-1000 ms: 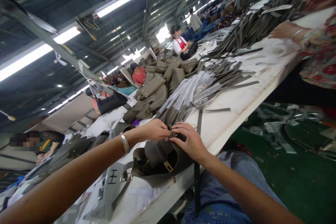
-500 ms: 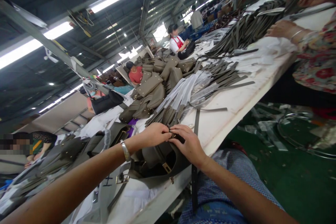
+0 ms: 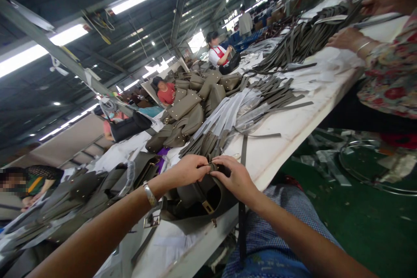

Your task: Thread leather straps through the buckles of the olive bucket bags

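An olive-grey handbag (image 3: pixel 190 193) with gold-coloured fittings lies at the table's near edge, its mouth open toward me. At its far rim, my left hand (image 3: pixel 192 168) is closed, thumb and forefinger pinching a short strap (image 3: pixel 213 166) with small gold hardware. From the other side my right hand (image 3: pixel 236 178) grips the same strap between thumb and fingers; the fingertips hide part of it. A gold clasp plate (image 3: pixel 207 206) shows on the bag's front. Left of the bag is a square buckle (image 3: pixel 151 221). A long dark strap (image 3: pixel 241 230) hangs over the table edge beside my right wrist.
Beyond the bag lie bundled straps (image 3: pixel 224 113) in clear wrap and a heap of similar bags (image 3: pixel 187 113). More bag parts (image 3: pixel 81 191) cover the table's left. A co-worker's hands (image 3: pixel 353 41) handle straps at right. Other people sit along the far side.
My hands stay at the strap with slight finger movement. The view has shifted a little. The co-worker's upper hand at right has moved slightly left.
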Demonstrator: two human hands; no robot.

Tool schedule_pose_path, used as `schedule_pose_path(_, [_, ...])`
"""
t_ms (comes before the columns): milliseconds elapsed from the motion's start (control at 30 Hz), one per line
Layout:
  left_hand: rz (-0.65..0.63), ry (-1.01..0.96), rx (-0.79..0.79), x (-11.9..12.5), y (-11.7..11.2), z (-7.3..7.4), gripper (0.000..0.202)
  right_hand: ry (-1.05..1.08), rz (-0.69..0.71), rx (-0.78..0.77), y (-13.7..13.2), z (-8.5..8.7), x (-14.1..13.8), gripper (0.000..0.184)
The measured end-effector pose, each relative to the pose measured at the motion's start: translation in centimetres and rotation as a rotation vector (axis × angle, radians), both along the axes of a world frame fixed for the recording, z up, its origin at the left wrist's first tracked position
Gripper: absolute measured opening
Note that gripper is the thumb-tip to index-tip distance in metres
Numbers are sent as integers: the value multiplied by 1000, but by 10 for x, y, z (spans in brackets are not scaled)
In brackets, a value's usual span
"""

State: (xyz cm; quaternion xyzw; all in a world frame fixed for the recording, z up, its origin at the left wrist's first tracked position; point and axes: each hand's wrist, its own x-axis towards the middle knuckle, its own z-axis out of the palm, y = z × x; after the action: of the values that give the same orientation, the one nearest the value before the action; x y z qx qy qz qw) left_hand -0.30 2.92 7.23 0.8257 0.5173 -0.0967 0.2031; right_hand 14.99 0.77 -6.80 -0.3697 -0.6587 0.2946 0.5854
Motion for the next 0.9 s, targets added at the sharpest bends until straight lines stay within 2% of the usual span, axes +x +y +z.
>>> schedule_pose_path(100, [-20,-10,69,-1,-2,-3,35,-18,-7,-20,-1,-2,4,28])
schedule_pose_path(200, [36,-72,194,-3,-8,-6,27,-35,5,-36,-3,-2,10,26])
schedule_pose_path(267, [74,-131,238,-3,-12,-10,42,-8,40,-56,-3,-1,13,23])
schedule_pose_path(333, [45,-186,234,-3,-16,-15,47,54,95,-112,-3,1,15,20])
schedule_pose_path(500, [-58,-260,215,-2,-19,-27,32,262,253,-297,3,1,21,13])
schedule_pose_path(600, [-56,-240,247,-4,-21,-36,32,317,263,-353,5,2,23,14])
schedule_pose_path(733, [-38,-262,285,-21,-21,-58,32,269,253,-401,4,7,27,10])
schedule_pose_path(833, [-65,-315,333,-38,-14,-86,35,144,345,-432,9,10,30,9])
schedule_pose_path(900, [-84,-347,373,-42,-12,-98,36,28,414,-429,14,13,32,11])
